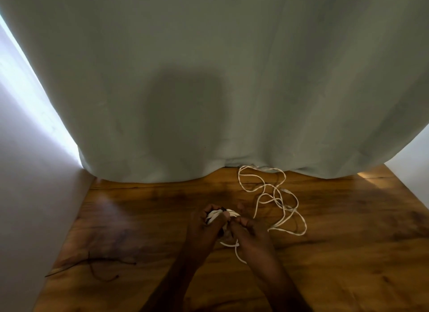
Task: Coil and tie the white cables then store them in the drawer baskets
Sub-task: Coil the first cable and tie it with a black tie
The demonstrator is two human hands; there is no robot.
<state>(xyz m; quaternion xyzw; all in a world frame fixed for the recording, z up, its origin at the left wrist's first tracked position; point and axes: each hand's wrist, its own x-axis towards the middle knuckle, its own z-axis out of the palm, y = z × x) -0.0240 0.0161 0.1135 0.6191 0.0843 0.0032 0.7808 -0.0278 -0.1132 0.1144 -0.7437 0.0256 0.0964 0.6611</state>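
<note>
Loose white cable (274,200) and curtain (209,91) crowd the far side.

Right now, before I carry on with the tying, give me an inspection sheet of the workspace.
Surface: wooden table, glossy, dark-grained.
Job's things: coiled white bundle held above the table; drawer baskets not seen.
Clutter: thin dark ties lying at the near left.
Hands: left hand grips the bundle; right hand pinches at the bundle, fingers curled.
Cables: loose white cable in tangled loops on the table, right of the hands.
Surroundings: grey-green curtain behind the table; white wall at left.
</note>
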